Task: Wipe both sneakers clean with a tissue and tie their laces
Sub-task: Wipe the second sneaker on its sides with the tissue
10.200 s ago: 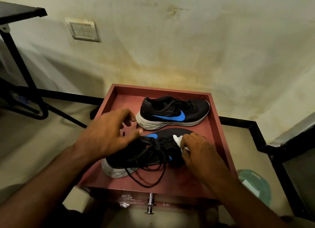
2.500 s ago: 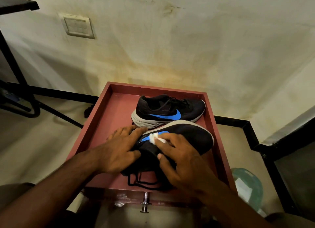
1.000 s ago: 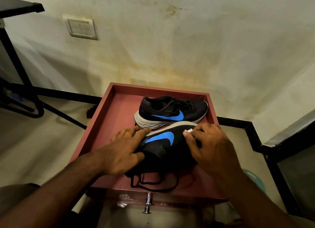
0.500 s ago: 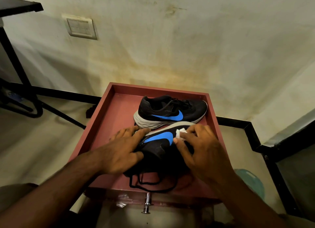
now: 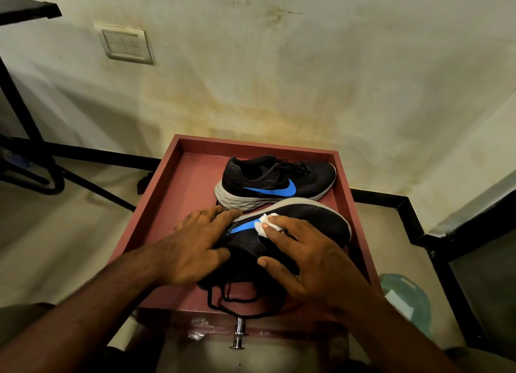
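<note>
Two black sneakers w/ blue swooshes are sitting in a red tray (image 5: 156,202) w/ raised walls. Far sneaker (image 5: 276,181) is standing upright on its pale sole near the far-right corner, toe pointing right, laces looking loosely bunched on top. Near sneaker (image 5: 315,219) is lying tipped on its side, sole edge facing far, just beside the far one and maybe touching it at the sole. Its laces (image 5: 234,303) are hanging untied, looping over the tray floor toward the near wall.

Left hand (image 5: 195,247) is resting on the heel end of the near sneaker, fingers spread and fairly straight, pressing down, thumb lying across the collar. Right hand (image 5: 315,261) is lying over the mid part, fingers mostly extended; the index finger is pressing a small white tissue (image 5: 265,226) onto the blue swoosh, thumb set apart on the dark upper.

Outside the tray: a switch plate (image 5: 125,44) on the stained wall far left, a greenish plastic thing (image 5: 405,297) on the floor at right, and a metal knob (image 5: 238,336) below the near wall.
</note>
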Motion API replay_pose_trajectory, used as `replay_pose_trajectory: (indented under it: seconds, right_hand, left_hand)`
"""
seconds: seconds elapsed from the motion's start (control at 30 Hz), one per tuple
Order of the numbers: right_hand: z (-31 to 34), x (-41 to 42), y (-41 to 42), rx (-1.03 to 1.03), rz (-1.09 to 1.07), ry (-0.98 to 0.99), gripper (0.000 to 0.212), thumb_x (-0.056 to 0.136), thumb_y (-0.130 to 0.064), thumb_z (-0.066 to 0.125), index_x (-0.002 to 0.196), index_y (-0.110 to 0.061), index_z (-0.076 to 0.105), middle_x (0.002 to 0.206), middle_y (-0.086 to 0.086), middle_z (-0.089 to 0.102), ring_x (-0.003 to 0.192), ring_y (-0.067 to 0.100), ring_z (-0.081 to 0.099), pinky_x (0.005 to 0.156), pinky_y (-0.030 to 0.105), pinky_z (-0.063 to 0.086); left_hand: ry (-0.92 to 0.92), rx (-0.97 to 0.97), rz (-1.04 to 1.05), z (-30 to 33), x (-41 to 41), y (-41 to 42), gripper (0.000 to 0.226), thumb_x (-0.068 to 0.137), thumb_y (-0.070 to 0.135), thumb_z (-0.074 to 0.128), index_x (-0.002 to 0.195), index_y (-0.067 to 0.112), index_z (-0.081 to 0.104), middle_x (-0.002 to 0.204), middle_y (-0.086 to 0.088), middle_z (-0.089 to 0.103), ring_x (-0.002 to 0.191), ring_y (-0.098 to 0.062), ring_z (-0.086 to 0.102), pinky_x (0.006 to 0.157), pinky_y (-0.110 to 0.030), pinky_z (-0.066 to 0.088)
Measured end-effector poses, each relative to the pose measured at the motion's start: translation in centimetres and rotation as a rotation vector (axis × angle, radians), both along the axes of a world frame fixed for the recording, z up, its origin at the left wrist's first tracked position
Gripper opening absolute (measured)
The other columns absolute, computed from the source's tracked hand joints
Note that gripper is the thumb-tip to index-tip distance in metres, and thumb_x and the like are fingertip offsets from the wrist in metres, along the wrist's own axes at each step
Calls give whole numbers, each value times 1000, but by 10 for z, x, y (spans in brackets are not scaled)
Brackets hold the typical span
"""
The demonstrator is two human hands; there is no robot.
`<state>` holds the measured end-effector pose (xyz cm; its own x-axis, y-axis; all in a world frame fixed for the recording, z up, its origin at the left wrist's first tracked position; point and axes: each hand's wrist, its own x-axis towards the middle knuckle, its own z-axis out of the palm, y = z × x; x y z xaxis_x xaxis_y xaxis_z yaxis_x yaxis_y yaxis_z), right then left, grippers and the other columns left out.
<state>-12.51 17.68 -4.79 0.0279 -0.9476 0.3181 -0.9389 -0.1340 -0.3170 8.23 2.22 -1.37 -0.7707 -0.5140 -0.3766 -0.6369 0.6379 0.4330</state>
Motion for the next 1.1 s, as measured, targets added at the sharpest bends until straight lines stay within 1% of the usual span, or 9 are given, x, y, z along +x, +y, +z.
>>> replay_pose_trajectory:
  seconds: [0.27,0.4,0.53,0.63,0.73,0.83,0.9,0.97,1.1]
  right_hand:
    - [1,-2,-1,7,7,-10,61,102,-59,48,146,-19,56,150,-2,54,138,12,50,110,31,48]
    - [4,-3,1,25,9,11,61,101,-60,48,146,-20,56,150,-3,54,138,11,50,110,27,47]
    - [7,-11,-2,-80,-177,52,37,101,-46,55,121,-20,73,121,-4,70,109,10,64,93,29,56]
    - [8,-18,-5,-123,-335,15,30,99,-37,55,109,-16,74,106,-3,68,94,8,62,83,32,58]
    - [5,6,-1,-47,-124,-174,39,98,-36,57,131,-16,65,131,-2,62,119,8,58,102,30,52]
    - [1,31,0,8,127,-166,51,100,-31,58,148,-12,52,153,2,50,143,11,44,118,24,36]
    - [2,23,-5,-45,59,-104,45,101,-32,55,141,-13,61,145,3,58,135,12,53,113,27,44]
    - [5,2,-8,-85,-135,-19,36,101,-34,53,123,-15,72,126,1,68,113,12,62,97,31,54]
    - [4,-38,0,-132,-457,109,30,95,-29,54,87,-10,76,94,2,66,82,14,56,70,25,50]
  left_hand:
    - [14,-13,-10,-2,0,0,98,67,63,28,160,43,3,166,5,16,151,-20,16,125,-47,17]
    - [12,-18,-6,-3,0,-1,90,77,53,36,160,43,3,167,5,15,151,-20,17,125,-47,16]
    - [11,-10,-14,-4,1,-1,92,74,58,34,159,45,2,167,5,14,152,-20,15,125,-49,16]
    - [8,-13,-3,-4,0,-1,89,78,52,38,159,45,2,169,3,12,153,-21,12,126,-50,14]
    - [23,-26,-6,-4,-1,-1,90,75,55,36,159,45,5,167,3,17,152,-21,16,124,-51,18]
    - [41,-31,-17,-5,0,-1,90,74,55,34,159,45,6,166,4,19,151,-21,18,123,-51,20]
    - [27,-35,-17,-5,1,0,90,77,52,36,160,43,4,168,3,16,152,-21,16,124,-50,18]
    - [39,-35,-7,-1,1,1,88,79,49,37,161,40,8,168,3,16,153,-20,16,125,-46,17]
    - [180,-2,15,9,-3,0,78,80,40,41,157,29,34,156,9,43,142,-8,35,117,-25,24]
